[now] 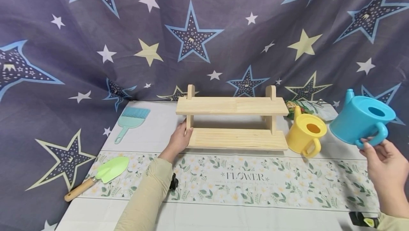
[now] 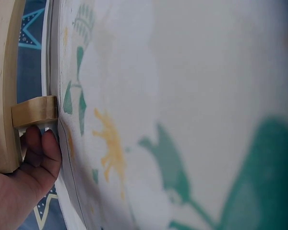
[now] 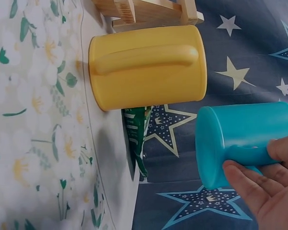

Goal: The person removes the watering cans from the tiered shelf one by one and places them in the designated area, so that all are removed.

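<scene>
A blue watering can (image 1: 359,119) hangs in the air at the right, its handle in the grip of my right hand (image 1: 386,165). The right wrist view shows fingers and thumb around that handle on the blue can (image 3: 249,139). My left hand (image 1: 179,138) grips the left end of a two-tier wooden shelf (image 1: 236,138), beside its upright. In the left wrist view, curled fingers reach round the shelf's wood (image 2: 2,86). Just right of the shelf stands a yellow watering can (image 1: 303,135), its handle facing the front.
Behind the yellow can lie green packets (image 1: 298,107) and a clear bag (image 1: 324,110). A teal brush (image 1: 132,119) and a green trowel (image 1: 108,170) with a wooden handle lie at the left. A flower-printed runner (image 1: 223,181) crosses the white table; a star-patterned curtain (image 1: 217,14) hangs behind.
</scene>
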A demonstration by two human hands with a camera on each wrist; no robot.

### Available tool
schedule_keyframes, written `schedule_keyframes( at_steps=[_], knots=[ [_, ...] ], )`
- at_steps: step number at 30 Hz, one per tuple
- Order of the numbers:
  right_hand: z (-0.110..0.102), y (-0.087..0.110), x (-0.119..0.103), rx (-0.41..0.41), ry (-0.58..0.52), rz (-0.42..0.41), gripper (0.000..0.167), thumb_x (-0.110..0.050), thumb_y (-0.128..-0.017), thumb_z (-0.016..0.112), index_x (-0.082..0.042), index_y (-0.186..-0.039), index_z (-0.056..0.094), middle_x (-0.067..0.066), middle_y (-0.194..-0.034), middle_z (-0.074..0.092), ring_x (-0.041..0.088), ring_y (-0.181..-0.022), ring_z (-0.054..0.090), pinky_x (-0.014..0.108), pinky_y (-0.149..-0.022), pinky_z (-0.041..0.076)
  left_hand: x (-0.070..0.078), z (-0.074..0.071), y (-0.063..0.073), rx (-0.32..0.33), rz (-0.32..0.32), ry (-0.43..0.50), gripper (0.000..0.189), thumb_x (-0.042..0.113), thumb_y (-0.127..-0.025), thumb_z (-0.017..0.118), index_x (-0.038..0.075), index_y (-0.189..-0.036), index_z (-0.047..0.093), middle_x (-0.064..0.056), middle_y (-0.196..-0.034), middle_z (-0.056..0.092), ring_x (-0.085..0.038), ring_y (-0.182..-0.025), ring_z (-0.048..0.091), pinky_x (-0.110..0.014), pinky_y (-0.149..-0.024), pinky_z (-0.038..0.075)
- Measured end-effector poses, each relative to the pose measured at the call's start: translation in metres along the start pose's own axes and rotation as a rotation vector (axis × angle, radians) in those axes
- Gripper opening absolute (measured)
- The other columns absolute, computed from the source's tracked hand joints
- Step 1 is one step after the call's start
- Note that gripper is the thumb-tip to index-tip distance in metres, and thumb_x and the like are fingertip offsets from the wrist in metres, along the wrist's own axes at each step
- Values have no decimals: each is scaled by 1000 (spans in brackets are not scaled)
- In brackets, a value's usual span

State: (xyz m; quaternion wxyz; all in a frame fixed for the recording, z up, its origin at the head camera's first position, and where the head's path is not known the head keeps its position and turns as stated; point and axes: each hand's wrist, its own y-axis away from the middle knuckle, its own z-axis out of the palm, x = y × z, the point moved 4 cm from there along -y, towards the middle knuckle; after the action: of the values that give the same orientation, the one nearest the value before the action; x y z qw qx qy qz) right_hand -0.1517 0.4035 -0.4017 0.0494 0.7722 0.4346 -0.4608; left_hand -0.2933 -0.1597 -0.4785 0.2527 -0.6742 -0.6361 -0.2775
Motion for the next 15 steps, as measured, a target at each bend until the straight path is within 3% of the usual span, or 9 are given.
schedule_keyframes(
  at_steps=[6,15],
  knots=[
    [3,1,2,2,24,5,36,-17,-103,50,-8,-138,53,17,-133,58,-21,-93,47,25,-98,46,1,-1,1,0,-2,6,59,36,-105,38,17,-157,20,-17,-149,38,-36,-137,37,-54,-111,29],
    [10,1,13,-29,74,77,37,-23,-104,48,-8,-138,53,13,-135,57,-16,-100,50,33,-99,47,1,-1,0,2,8,12,59,35,-105,39,15,-157,21,-19,-148,38,-37,-136,38,-54,-110,31]
  ],
)
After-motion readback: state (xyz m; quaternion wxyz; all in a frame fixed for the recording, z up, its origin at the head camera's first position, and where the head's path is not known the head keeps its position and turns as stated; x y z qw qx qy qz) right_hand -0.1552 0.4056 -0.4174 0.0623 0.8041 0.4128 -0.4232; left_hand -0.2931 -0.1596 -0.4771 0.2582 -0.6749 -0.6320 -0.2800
